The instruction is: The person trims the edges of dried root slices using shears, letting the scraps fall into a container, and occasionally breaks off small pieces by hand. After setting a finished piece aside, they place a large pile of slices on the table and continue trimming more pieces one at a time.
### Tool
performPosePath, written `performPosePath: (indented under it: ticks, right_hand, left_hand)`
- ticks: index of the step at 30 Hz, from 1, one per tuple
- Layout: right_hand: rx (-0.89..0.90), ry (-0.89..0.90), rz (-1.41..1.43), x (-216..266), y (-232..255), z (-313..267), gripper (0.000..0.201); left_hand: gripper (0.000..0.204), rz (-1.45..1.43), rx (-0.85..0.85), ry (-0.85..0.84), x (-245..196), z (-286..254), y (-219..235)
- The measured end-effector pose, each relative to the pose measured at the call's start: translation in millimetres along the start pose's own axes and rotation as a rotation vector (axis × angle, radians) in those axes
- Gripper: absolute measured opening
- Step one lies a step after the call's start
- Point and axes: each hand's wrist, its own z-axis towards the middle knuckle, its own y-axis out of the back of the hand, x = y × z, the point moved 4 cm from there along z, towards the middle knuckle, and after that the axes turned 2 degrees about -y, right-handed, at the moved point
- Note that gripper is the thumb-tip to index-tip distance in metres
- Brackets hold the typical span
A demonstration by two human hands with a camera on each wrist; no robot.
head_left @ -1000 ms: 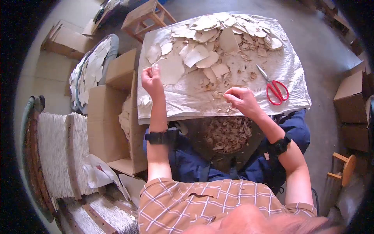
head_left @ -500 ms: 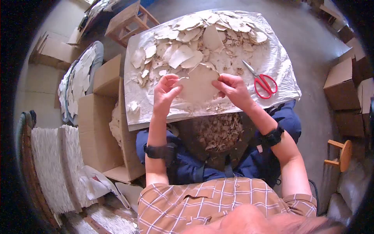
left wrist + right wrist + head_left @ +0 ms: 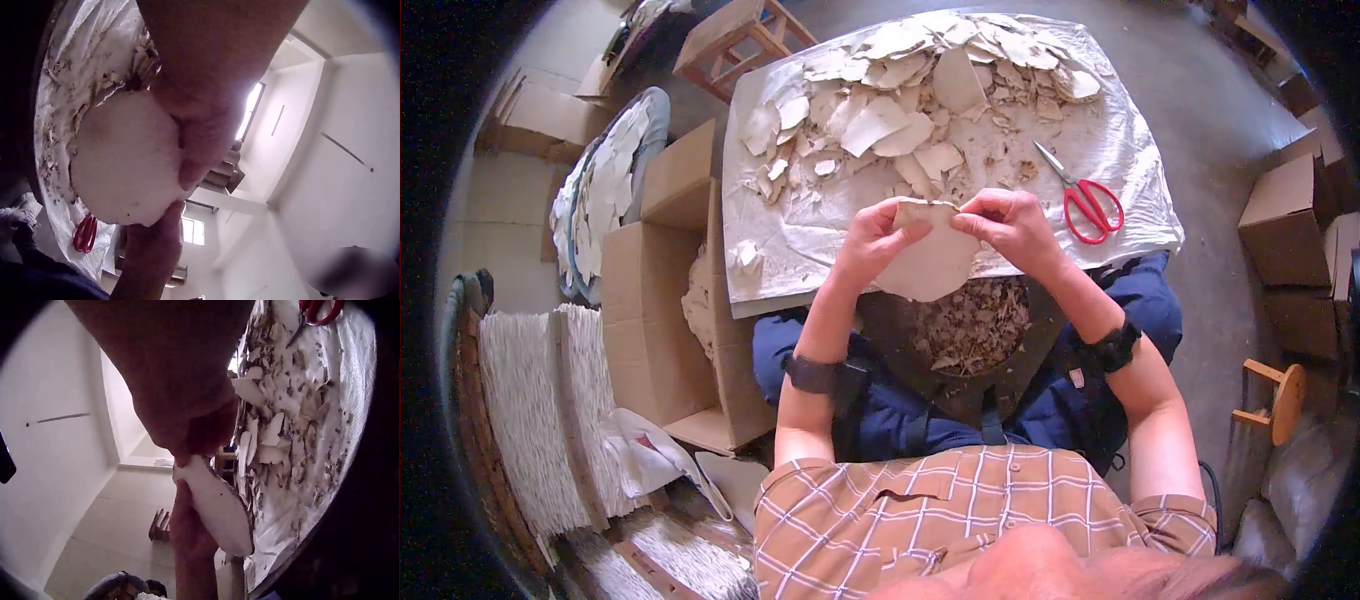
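Both hands hold one pale, thin, roundish sheet (image 3: pixel 932 258) over the near edge of the table. My left hand (image 3: pixel 874 243) pinches its upper left edge, and my right hand (image 3: pixel 1012 232) pinches the upper right edge, thumbs close together. In the left wrist view the sheet (image 3: pixel 128 159) shows its broad, pale face with a small dark spot. The right wrist view gives the sheet (image 3: pixel 219 503) at a slant between the right hand (image 3: pixel 200 419) and the left hand (image 3: pixel 190 534).
Red-handled scissors (image 3: pixel 1091 210) lie at the table's right. Pale sheets and fragments (image 3: pixel 880 120) cover the far part of the white-covered table (image 3: pixel 1140 130). Below the near edge is a round container of scraps (image 3: pixel 975 325). An open cardboard box (image 3: pixel 665 320) stands at the left.
The left hand has come in from the table's left side to join the right. The sheet, lying on the table a second ago, is now lifted and drawn toward the body in both hands.
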Motion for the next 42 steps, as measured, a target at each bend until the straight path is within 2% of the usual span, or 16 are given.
performPosePath:
  ticks: [2, 4, 6, 8, 10, 13, 17, 20, 24, 25, 26, 28, 31, 32, 38, 42]
  right_hand:
    - [0.036, -0.080, 0.068, -5, 0, 1, 0.023]
    - [0.149, -0.248, 0.411, -21, 0, 4, 0.030]
    - [0.082, -0.211, 0.253, -52, 23, 10, 0.025]
    - [-0.283, 0.072, -0.932, -57, 61, 5, 0.018]
    - [-0.295, -0.121, -1.158, -73, 80, -6, 0.026]
    - [-0.318, -0.177, -1.308, -100, 93, -15, 0.030]
    - [-0.432, -0.126, -1.315, -112, 101, -13, 0.029]
    - [-0.377, -0.163, -1.336, -118, 106, -13, 0.038]
    - [-0.389, -0.269, -1.125, -85, 101, -20, 0.051]
    - [-0.402, -0.111, -1.000, -73, 95, -23, 0.049]
    - [-0.394, -0.105, -0.999, -74, 90, -22, 0.049]
    - [-0.269, 0.144, -0.741, -67, 70, -20, 0.043]
    - [0.027, 0.100, -0.307, -39, 38, -26, 0.040]
    - [0.026, 0.288, -0.255, -35, 29, -26, 0.039]
    - [0.131, 0.210, -0.192, -25, 12, -38, 0.039]
    - [0.125, 0.189, -0.309, -21, 11, -40, 0.045]
  left_hand:
    - [0.021, -0.023, 0.002, 0.020, 0, -2, 1]
    - [0.021, -0.055, 0.026, 0.034, 2, -1, -2]
    - [0.021, -0.274, -0.054, 0.064, 8, 0, 0]
    - [0.020, -0.375, -0.089, 0.062, 9, 0, 3]
    - [0.020, -0.474, -0.155, 0.023, 15, 0, 11]
    - [0.020, -0.530, -0.180, 0.044, 17, -2, 15]
    - [0.021, -0.587, -0.178, 0.055, 21, -3, 17]
    - [0.021, -0.629, -0.185, 0.079, 22, -4, 16]
    - [0.019, -0.637, -0.154, 0.063, 24, -4, 11]
    - [0.019, -0.679, -0.162, 0.049, 24, -3, 10]
    - [0.019, -0.681, -0.171, 0.047, 25, -3, 10]
    - [0.018, -0.679, -0.138, 0.060, 26, -1, 8]
    - [0.017, -0.639, -0.157, 0.092, 29, 1, 4]
    - [0.017, -0.634, -0.155, 0.095, 30, 2, 4]
    - [0.018, -0.587, -0.084, 0.066, 32, 1, -3]
    - [0.017, -0.507, -0.040, 0.034, 30, 0, -6]
